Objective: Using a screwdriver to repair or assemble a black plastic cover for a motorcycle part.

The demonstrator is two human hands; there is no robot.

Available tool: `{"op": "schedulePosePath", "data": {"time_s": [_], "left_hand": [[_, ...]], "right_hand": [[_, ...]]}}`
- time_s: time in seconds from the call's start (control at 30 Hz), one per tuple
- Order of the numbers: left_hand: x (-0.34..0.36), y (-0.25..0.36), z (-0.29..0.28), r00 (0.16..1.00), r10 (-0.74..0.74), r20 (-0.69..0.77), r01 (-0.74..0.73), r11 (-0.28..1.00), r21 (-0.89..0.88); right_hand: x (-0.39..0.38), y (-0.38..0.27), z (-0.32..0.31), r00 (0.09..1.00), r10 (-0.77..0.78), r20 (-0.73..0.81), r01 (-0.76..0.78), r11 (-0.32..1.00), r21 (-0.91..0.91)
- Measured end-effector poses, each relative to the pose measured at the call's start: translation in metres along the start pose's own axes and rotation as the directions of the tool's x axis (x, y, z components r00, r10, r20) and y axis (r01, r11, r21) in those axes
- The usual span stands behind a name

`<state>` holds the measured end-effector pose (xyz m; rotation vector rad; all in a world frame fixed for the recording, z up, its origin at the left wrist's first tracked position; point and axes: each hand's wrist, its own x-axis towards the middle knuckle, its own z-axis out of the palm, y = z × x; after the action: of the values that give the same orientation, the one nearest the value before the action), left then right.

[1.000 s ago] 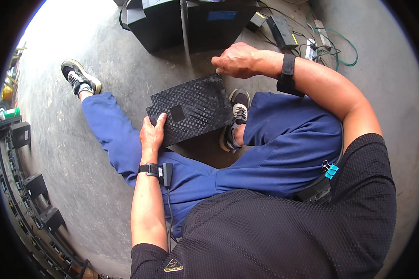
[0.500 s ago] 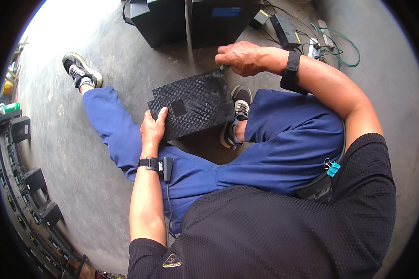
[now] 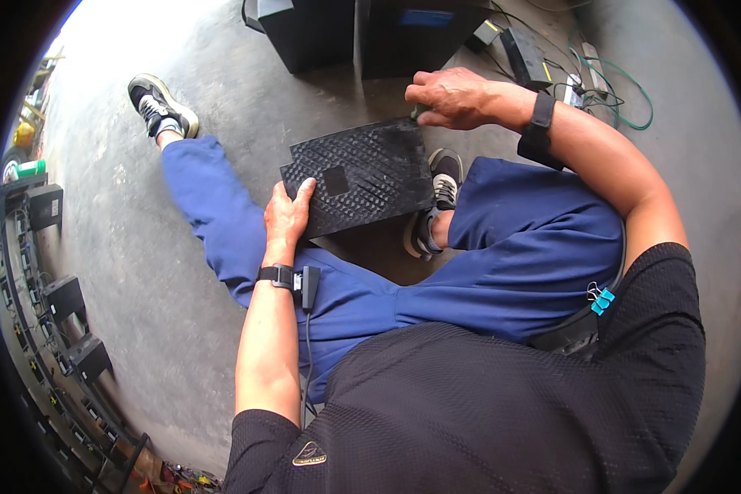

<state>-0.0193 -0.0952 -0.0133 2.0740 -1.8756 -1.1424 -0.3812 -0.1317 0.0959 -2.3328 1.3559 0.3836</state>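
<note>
A black textured plate point(image 3: 369, 169) with a dark square patch is held up between my legs. My left hand point(image 3: 286, 216) grips its near left corner, thumb over the top face. My right hand point(image 3: 454, 97) is closed around a small greenish object point(image 3: 418, 110), too small to name, just at the plate's far right corner; whether it touches the plate I cannot tell. A grey device point(image 3: 310, 286) with a cable is strapped to my left wrist, and a black band point(image 3: 536, 132) is on my right.
Two large black cases point(image 3: 403, 41) stand beyond my feet. Black boxes point(image 3: 525, 58), a white power strip and tangled cables lie at upper right. A rack point(image 3: 62, 298) with several black boxes runs along the left. My legs in blue trousers point(image 3: 519, 272) surround the plate.
The plate and both hands appear slightly farther right and up in the view, as does my left foot. The cases also appear shifted right and up. My grip looks the same.
</note>
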Motion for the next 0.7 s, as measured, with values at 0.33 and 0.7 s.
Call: {"op": "schedulePosePath", "data": {"time_s": [0.33,0.7], "left_hand": [[0.002,-0.005,0.001,1.000,0.021,-0.004,-0.021,1.000,-0.008],[0.004,-0.010,0.003,1.000,0.022,-0.003,-0.022,1.000,0.001]], "right_hand": [[-0.004,-0.004,-0.003,0.994,-0.065,-0.086,0.065,0.998,-0.003],[-0.001,-0.007,-0.007,0.984,-0.119,-0.130,0.118,0.993,-0.014]]}}
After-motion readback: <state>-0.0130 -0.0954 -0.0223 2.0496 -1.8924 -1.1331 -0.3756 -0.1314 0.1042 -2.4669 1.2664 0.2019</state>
